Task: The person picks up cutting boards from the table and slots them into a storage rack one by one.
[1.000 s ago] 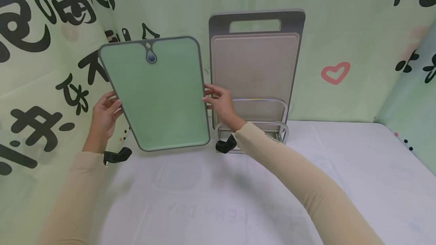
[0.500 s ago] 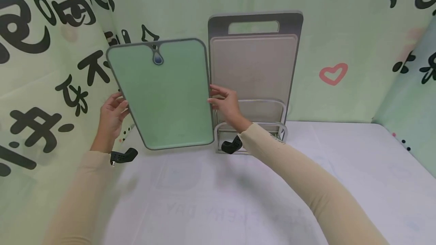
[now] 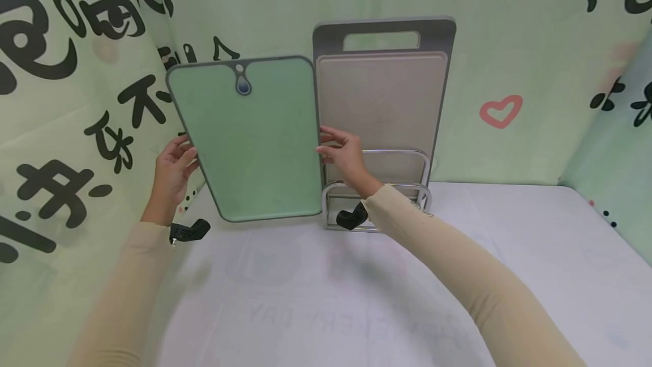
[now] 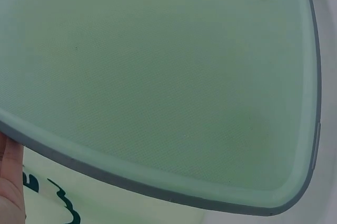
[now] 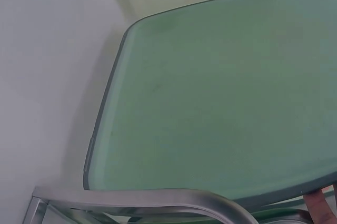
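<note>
A green cutting board [image 3: 254, 146] with a grey rim and a teardrop inset near its top is held up, slightly tilted, above the white table. My left hand [image 3: 172, 177] pinches its left edge. On the opposite edge, my right hand [image 3: 347, 158] grips with the thumb in front; some of its fingers are hidden behind. Just right of the board stands a metal wire rack [image 3: 402, 186]. In it leans a larger pinkish-beige cutting board [image 3: 382, 101] with a grey handle bar. The right wrist view has the rack's metal bar [image 5: 142, 196] in front of the green board's near edge.
Behind and to the left hangs a pale green curtain [image 3: 540, 44] printed with black lettering and a pink heart. The white-covered table [image 3: 305, 287] spreads in front of the rack and to its right.
Both hands have carried the green cutting board a short way to the right, towards the rack, so it now overlaps the left edge of the beige board in the head view.
</note>
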{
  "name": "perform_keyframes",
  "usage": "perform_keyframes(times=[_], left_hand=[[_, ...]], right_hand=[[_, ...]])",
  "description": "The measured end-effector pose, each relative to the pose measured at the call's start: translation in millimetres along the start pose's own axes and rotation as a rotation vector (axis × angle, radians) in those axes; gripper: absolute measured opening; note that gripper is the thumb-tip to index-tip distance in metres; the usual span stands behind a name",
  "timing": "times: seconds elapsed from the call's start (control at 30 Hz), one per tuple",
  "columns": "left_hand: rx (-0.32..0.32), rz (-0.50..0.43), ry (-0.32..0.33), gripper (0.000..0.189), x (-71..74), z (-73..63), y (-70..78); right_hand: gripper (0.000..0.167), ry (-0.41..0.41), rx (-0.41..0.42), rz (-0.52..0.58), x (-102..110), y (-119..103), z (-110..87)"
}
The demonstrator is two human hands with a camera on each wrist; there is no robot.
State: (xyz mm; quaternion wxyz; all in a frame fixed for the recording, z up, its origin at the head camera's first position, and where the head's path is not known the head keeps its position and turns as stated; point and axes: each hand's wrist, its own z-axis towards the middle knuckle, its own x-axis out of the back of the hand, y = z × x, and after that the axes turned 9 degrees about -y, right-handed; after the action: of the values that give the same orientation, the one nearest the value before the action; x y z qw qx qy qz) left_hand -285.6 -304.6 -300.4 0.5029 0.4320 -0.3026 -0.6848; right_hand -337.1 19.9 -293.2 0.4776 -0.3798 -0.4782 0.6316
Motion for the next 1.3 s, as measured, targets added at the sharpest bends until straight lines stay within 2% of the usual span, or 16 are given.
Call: perform_keyframes(times=[0.37,0.6,0.83,1.03,1.3], left_hand=[[0.014,-0.021,-0.001,0.021,-8.2,6.0,1.8],[0.015,0.004,0.005,0.022,-14.5,9.1,0.3],[0.004,-0.053,-0.03,0.024,-23.0,11.1,-3.5],[0.008,-0.032,-0.048,0.025,-30.4,15.1,-8.9],[0.034,-0.005,-0.037,0.024,-39.2,19.4,-13.0]], right_hand=[[0.047,0.006,0.028,0.008,7.9,-7.0,-2.8],[0.047,-0.001,0.052,0.008,13.9,-11.1,-4.0],[0.047,0.002,0.051,-0.022,23.6,-14.4,-7.0],[0.046,0.001,0.05,-0.053,34.1,-15.7,-9.5],[0.046,0.002,0.045,-0.082,46.4,-18.7,-10.5]])
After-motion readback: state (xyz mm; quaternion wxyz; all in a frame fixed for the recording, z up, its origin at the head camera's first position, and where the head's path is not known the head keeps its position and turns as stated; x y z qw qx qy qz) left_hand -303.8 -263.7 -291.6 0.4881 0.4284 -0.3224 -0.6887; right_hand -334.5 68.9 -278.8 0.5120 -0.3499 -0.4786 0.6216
